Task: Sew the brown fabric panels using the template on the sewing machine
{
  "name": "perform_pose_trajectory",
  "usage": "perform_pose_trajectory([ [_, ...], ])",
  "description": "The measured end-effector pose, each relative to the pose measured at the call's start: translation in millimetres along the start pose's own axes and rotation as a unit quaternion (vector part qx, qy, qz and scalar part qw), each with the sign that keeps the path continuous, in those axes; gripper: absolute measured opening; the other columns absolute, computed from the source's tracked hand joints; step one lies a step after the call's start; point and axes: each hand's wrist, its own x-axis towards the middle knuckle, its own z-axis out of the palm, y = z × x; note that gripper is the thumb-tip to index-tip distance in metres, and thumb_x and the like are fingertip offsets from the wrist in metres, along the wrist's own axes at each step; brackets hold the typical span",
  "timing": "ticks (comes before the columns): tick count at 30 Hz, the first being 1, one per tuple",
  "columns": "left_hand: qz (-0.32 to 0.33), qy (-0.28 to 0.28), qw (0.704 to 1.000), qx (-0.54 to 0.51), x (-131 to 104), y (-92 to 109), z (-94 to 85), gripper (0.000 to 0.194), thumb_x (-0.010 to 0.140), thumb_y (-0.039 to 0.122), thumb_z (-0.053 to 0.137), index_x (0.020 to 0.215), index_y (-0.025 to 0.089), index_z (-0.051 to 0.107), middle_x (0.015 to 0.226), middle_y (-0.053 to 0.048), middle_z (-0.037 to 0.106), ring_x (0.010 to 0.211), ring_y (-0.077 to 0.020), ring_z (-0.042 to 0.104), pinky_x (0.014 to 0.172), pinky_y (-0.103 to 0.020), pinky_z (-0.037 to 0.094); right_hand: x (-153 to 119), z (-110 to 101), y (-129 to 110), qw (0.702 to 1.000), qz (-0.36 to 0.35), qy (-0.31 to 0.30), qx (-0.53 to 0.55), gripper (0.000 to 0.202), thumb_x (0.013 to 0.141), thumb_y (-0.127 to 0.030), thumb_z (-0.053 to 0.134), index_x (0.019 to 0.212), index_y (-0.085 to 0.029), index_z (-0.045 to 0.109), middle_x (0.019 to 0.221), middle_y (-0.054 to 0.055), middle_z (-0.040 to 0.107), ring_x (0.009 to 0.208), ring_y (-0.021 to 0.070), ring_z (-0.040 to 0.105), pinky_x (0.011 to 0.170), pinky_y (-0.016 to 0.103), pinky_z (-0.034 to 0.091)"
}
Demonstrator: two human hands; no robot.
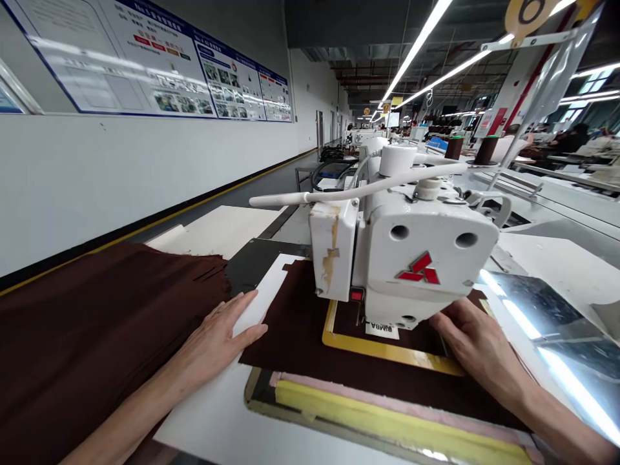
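My left hand (227,332) lies open, fingers stretched, on a white board (264,300) at the left edge of a dark brown fabric panel (285,329). A yellow frame (382,351) lies over the panel, beneath the head of a white sewing machine (421,252). Inside the frame is a small white label with black lettering (382,330), partly covered by the machine head. At the frame's right end is my right hand (477,339), with bent fingers. Its fingertips are hidden by the machine head, so I cannot tell whether it grips anything.
A large pile of brown fabric (97,323) lies to the left. Yellow and pink strips (378,413) run along the machine bed in front. Brown thread cones (485,150) stand behind the machine. A glossy dark panel (571,323) is at right, a white wall (145,168) at left.
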Motion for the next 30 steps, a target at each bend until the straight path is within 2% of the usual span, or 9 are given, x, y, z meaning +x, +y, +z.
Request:
perform_pose_trajectory([
  [4,0.027,0.019,0.999,-0.011,1,-10,9.6,0.082,0.092,0.080,0.041,0.154,0.027,0.049,0.160,-0.008,0.045,0.149,-0.0419,0.038,0.111,-0.054,0.047,-4,-6,1,0.999,-0.020,0.038,-0.001,0.036,0.106,-0.051,0.047,0.127,-0.026,0.061,0.101,0.002,0.070,0.085,0.0195,0.066,0.072,0.028,0.052],
  [7,0.027,0.042,0.999,-0.019,-1,-12,12.2,0.076,0.094,0.076,0.044,0.154,0.029,0.049,0.158,-0.008,0.049,0.147,-0.0418,0.041,0.103,-0.050,0.054,-15,-15,11,0.997,-0.027,0.068,-0.038,0.033,0.105,-0.053,0.049,0.120,-0.028,0.064,0.106,0.002,0.072,0.088,0.0204,0.068,0.073,0.029,0.054],
  [10,0.016,0.044,0.998,-0.052,-6,-8,7.6,0.073,0.096,0.072,0.049,0.157,0.033,0.042,0.163,-0.005,0.042,0.146,-0.0391,0.043,0.082,-0.037,0.064,-33,-22,31,0.993,-0.050,0.044,-0.100,0.034,0.105,-0.053,0.048,0.123,-0.029,0.064,0.121,0.003,0.070,0.102,0.0234,0.070,0.079,0.032,0.058],
  [12,0.063,0.030,0.996,-0.064,-9,-6,4.7,0.069,0.097,0.067,0.053,0.158,0.039,0.038,0.167,0.000,0.035,0.150,-0.0352,0.039,0.076,-0.029,0.065,-44,-24,47,0.984,-0.085,0.017,-0.154,0.039,0.105,-0.052,0.047,0.134,-0.029,0.060,0.134,0.005,0.066,0.117,0.0266,0.067,0.088,0.037,0.060],
  [14,0.140,0.012,0.989,-0.038,-10,-6,4.3,0.063,0.098,0.061,0.056,0.156,0.041,0.041,0.165,0.003,0.037,0.153,-0.0325,0.033,0.092,-0.033,0.063,-53,-25,59,0.969,-0.137,-0.007,-0.206,0.045,0.105,-0.050,0.047,0.144,-0.028,0.056,0.144,0.006,0.061,0.129,0.0300,0.060,0.098,0.045,0.059],
  [16,0.191,0.003,0.981,0.005,-9,-9,6.1,0.057,0.099,0.058,0.058,0.153,0.040,0.047,0.161,0.003,0.045,0.153,-0.0318,0.032,0.113,-0.045,0.050,-57,-25,67,0.952,-0.181,-0.028,-0.246,0.048,0.106,-0.047,0.045,0.148,-0.026,0.054,0.150,0.007,0.055,0.135,0.0328,0.056,0.104,0.053,0.056],
  [17,0.203,0.006,0.979,0.019,-8,-11,7.3,0.056,0.100,0.057,0.058,0.152,0.039,0.050,0.159,0.002,0.048,0.153,-0.0322,0.033,0.118,-0.049,0.045,-57,-25,68,0.945,-0.193,-0.035,-0.260,0.048,0.106,-0.046,0.044,0.148,-0.026,0.055,0.152,0.007,0.054,0.135,0.0339,0.055,0.105,0.056,0.055],
  [23,0.209,0.000,0.977,0.043,-3,-19,8.1,0.058,0.099,0.060,0.058,0.152,0.038,0.050,0.159,0.000,0.047,0.151,-0.0339,0.035,0.118,-0.053,0.042,-56,-26,67,0.929,-0.212,-0.036,-0.301,0.050,0.107,-0.045,0.040,0.148,-0.021,0.056,0.153,0.008,0.050,0.134,0.0351,0.055,0.102,0.060,0.057],
  [30,0.203,0.000,0.979,0.028,-4,-15,7.4,0.058,0.097,0.063,0.058,0.149,0.039,0.053,0.158,0.003,0.049,0.151,-0.0328,0.037,0.120,-0.054,0.039,-57,-25,70,0.923,-0.215,-0.035,-0.318,0.051,0.107,-0.046,0.039,0.147,-0.020,0.057,0.153,0.007,0.050,0.135,0.0346,0.055,0.103,0.061,0.056],
])
